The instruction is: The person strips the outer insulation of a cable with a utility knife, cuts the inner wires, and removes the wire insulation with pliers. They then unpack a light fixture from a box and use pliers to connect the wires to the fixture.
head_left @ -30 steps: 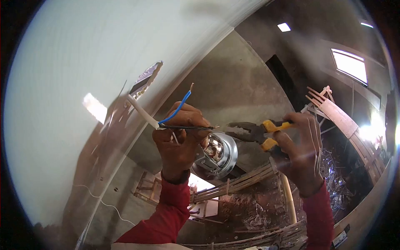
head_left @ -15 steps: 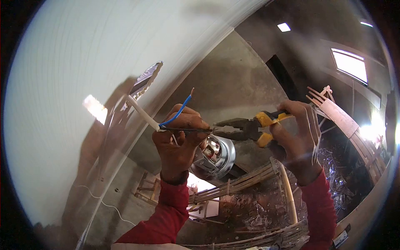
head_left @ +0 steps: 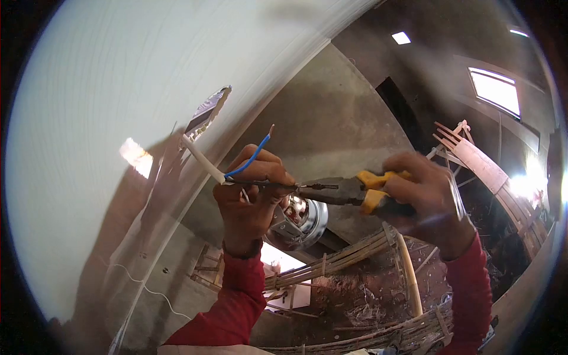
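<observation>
My left hand is closed, pinching the black wire of a white-sheathed cable. The cable comes out of a rough cutout in the white panel. From the same sheath a blue wire bends upward, bare copper at its tip. Wrapped in my right hand are yellow-and-black combination pliers. Their jaws are at the black wire's end, close to my left fingertips; the exact bite is hard to make out. A round silver light fixture sits beneath my left hand, its support partly hidden.
The large white panel fills the upper left. Below are bamboo scaffold poles and an upright pole above a littered floor. More scaffolding with a pale board stands at right. A thin white wire hangs lower left.
The pliers have turned slightly and their jaws have come closer together, with the tips nearer my left fingers. My right hand has shifted and rotated. My left hand stays nearly in place.
</observation>
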The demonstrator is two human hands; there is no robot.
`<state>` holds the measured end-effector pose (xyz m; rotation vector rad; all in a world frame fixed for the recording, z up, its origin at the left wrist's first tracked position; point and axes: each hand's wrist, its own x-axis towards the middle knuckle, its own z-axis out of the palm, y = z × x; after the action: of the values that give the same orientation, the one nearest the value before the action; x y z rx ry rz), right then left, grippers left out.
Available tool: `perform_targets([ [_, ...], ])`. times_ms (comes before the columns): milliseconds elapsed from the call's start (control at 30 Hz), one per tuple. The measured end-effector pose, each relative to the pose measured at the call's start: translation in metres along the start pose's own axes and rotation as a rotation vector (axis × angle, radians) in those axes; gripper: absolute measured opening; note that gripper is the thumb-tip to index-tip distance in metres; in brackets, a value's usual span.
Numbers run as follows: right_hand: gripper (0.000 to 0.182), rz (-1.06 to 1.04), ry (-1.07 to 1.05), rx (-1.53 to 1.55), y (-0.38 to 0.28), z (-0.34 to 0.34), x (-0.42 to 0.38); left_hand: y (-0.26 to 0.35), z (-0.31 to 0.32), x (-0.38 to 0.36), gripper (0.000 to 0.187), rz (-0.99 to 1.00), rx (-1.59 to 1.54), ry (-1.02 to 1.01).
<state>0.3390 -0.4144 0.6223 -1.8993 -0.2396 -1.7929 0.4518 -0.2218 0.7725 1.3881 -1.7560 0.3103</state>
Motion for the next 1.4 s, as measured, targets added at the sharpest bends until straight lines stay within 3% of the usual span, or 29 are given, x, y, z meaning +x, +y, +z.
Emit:
perform_targets([
  [33, 0.016, 0.000, 0.000, 0.000, 0.000, -0.004, 0.002, -0.001, -0.001, 0.001, 0.012, -0.009, 0.029, -0.003],
  [100, 0.025, 0.211, -0.418, 0.359, -0.003, -0.020, 0.009, -0.003, -0.003, 0.005, 0.012, -0.018, 0.056, -0.008],
  [133, 0.025, 0.214, -0.418, 0.357, -0.005, -0.026, 0.011, -0.005, -0.003, 0.007, 0.012, 0.028, 0.081, -0.033],
  [200, 0.038, 0.850, -0.851, 1.051, -0.008, -0.034, 0.015, -0.009, -0.006, 0.007, 0.012, 0.079, 0.101, -0.059],
  [333, 0.047, 0.881, -0.834, 1.286, -0.005, -0.020, -0.014, -0.004, -0.003, 0.004, 0.013, 0.033, 0.100, -0.051],
  [400, 0.041, 0.703, -0.563, 1.073, -0.016, -0.023, -0.019, -0.003, -0.002, 0.003, 0.012, -0.014, 0.071, -0.018],
  [433, 0.041, 0.701, -0.562, 1.073, -0.020, -0.019, -0.020, -0.005, -0.004, 0.002, 0.012, -0.001, 0.048, -0.031],
  [500, 0.031, 0.344, -0.077, 0.252, -0.027, -0.011, -0.022, -0.006, -0.003, 0.001, 0.012, 0.011, 0.026, -0.048],
  [533, 0.031, 0.348, -0.077, 0.254, -0.029, -0.007, -0.022, -0.005, 0.000, -0.001, 0.012, -0.004, -0.012, -0.026],
  [600, 0.026, 0.234, 0.086, -0.114, -0.028, 0.000, -0.019, -0.005, 0.001, -0.001, 0.013, -0.015, -0.050, -0.002],
  [633, 0.026, 0.234, 0.085, -0.113, -0.026, 0.001, -0.020, -0.005, 0.002, -0.002, 0.014, -0.016, -0.047, 0.005],
  [700, 0.024, 0.090, 0.133, -0.393, -0.020, 0.004, -0.020, -0.003, 0.002, -0.002, 0.014, -0.015, -0.044, 0.012],
  [800, 0.020, 0.016, 0.300, -0.447, -0.014, 0.015, -0.019, 0.003, 0.005, -0.004, 0.013, -0.040, -0.070, 0.014],
  [1033, 0.016, -0.013, 0.347, -0.498, -0.007, 0.015, -0.011, 0.005, 0.006, -0.004, 0.014, -0.036, -0.056, 0.032],
  [1133, 0.025, -0.087, 0.354, -0.517, -0.002, 0.015, -0.010, 0.002, 0.006, -0.003, 0.016, -0.016, -0.019, 0.024],
  [1267, 0.050, -0.016, 0.365, -0.454, 0.001, 0.018, -0.012, 0.005, 0.006, -0.005, 0.017, -0.038, 0.040, 0.022],
  [1400, 0.056, 0.002, 0.378, -0.400, 0.001, 0.018, -0.012, 0.010, 0.006, -0.006, 0.012, -0.085, -0.052, 0.057],
])
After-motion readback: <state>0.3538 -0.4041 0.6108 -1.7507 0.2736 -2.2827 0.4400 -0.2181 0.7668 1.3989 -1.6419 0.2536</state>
